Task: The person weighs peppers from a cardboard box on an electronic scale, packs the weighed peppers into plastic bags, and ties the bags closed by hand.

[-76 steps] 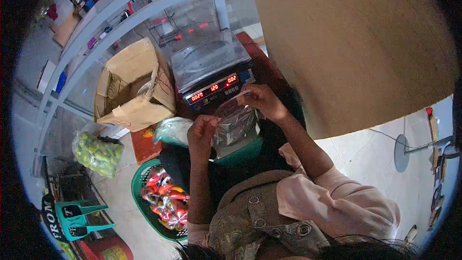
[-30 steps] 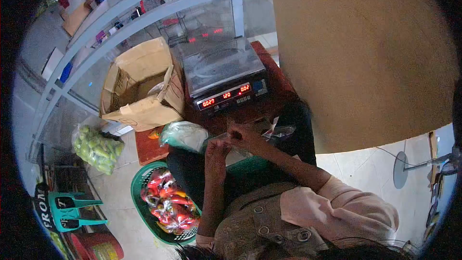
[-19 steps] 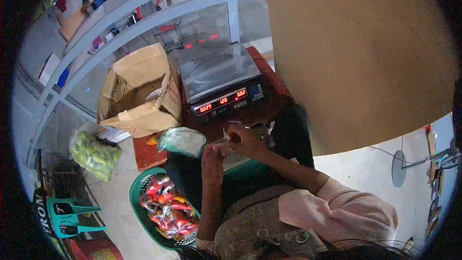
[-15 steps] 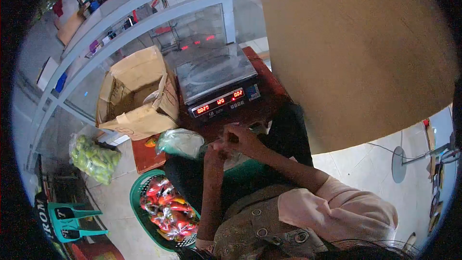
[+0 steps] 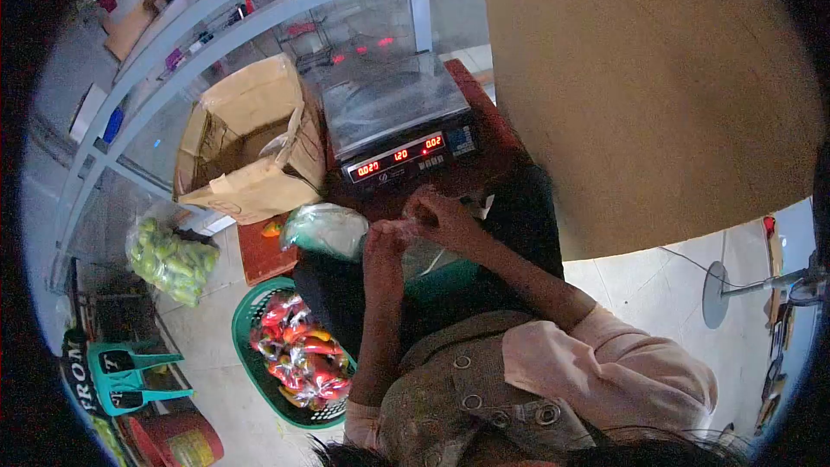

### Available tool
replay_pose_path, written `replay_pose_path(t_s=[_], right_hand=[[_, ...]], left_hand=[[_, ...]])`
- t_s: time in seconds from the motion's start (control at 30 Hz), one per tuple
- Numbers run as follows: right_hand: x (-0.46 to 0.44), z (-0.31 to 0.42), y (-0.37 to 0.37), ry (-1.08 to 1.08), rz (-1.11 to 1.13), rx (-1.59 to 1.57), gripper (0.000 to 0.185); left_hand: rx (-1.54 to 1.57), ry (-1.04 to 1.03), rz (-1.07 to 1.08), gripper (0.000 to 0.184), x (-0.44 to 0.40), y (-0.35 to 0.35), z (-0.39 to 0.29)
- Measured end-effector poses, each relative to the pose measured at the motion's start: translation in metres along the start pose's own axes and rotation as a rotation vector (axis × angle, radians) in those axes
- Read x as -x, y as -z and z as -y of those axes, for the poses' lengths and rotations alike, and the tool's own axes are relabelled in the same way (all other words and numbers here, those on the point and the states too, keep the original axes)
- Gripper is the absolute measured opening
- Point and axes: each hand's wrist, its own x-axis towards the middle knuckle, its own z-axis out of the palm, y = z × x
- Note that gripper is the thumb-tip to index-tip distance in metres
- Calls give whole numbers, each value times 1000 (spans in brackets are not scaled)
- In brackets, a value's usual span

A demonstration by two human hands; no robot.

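Note:
My left hand point(image 5: 386, 238) and my right hand point(image 5: 439, 218) meet over my lap, fingers pinched together. Between them is what looks like a clear plastic bag point(image 5: 423, 252), hanging over something green on my lap; its contents are too dark to make out. Just beyond my hands stands a digital scale point(image 5: 398, 112) with red digits lit and a bare plate. To the left of my left hand lies a bundle of clear plastic bags point(image 5: 327, 230). Below it, a green basket point(image 5: 245, 380) holds several bagged red and orange peppers point(image 5: 303, 355).
An open cardboard box point(image 5: 259, 195) sits left of the scale on a red-brown table point(image 5: 264, 255). A bag of green vegetables point(image 5: 169, 261) rests by the glass railing. A large cardboard panel point(image 5: 657, 104) blocks the right side. Teal stool point(image 5: 121, 379) and red bucket point(image 5: 177, 441) stand lower left.
My hands remain close together; the right one has lifted slightly off the left, with thin plastic between them. The camera view has shifted a little. The scale's digits are unchanged.

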Motion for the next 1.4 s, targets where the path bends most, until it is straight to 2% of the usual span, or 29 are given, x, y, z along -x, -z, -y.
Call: replay_pose_path(t_s=[0.07, 0.17, 0.2, 0.27, 0.37, 0.43, 0.53, 0.6, 0.67, 0.73, 0.77, 0.87, 0.97, 1.07, 1.17, 1.27, 1.33, 1.37, 1.4], right_hand=[[2, 3, 7, -129, 51, -33, 30], [8, -10, 3, -75, -95, 98, 39], [8, -21, 0, -49, -52, 102, 43], [9, -41, -5, 1, 28, 110, 50], [7, 4, 10, -125, 134, -113, 47], [1, -4, 9, -86, 211, -170, 41], [0, -23, 5, -131, 237, -155, 31], [4, -29, 4, -230, 182, -195, 26], [6, -26, 5, -358, 80, -315, 24], [12, -55, 5, -452, 48, -332, 28], [15, -72, 3, -499, 33, -340, 31], [15, -18, 8, -420, -81, -271, 44], [8, 22, 14, 73, -295, 548, 57], [5, 16, 10, 112, -224, 663, 51], [17, -12, -2, -27, 51, 494, 39], [14, -4, 5, -73, -69, 273, 26], [13, -12, 11, -10, -140, 171, 19], [13, -19, 12, 41, -178, 128, 16], [13, -27, 9, -71, -144, -119, 15]], left_hand=[[13, -54, -9, 17, -4, -3, -9], [136, -13, -49, 16, -3, -10, -27], [230, 31, -67, 16, -1, -13, -28], [174, 23, -62, 17, -1, -14, -27], [-155, -25, 5, 16, 0, -8, -25], [-217, 83, 67, 16, 2, -2, -29], [-248, 117, -75, 15, 4, -16, -38], [-122, -49, -53, 14, -1, 4, -11], [-301, -200, -60, 14, -5, 19, -7], [-788, -330, -94, 14, -5, 24, -20], [-608, -238, -103, 15, -4, 18, -27], [-215, -50, -122, 15, -4, -2, -36], [-132, -25, -116, 15, -4, -6, -24], [-120, 35, -65, 16, -2, -17, -23], [-163, 35, 41, 20, 1, -23, -22], [-285, 1, 137, 21, -2, -9, -9], [-485, 103, 97, 20, 11, -17, -36], [-626, 45, 104, 18, 12, -12, -29], [-766, -18, 109, 16, 10, -1, -15]])
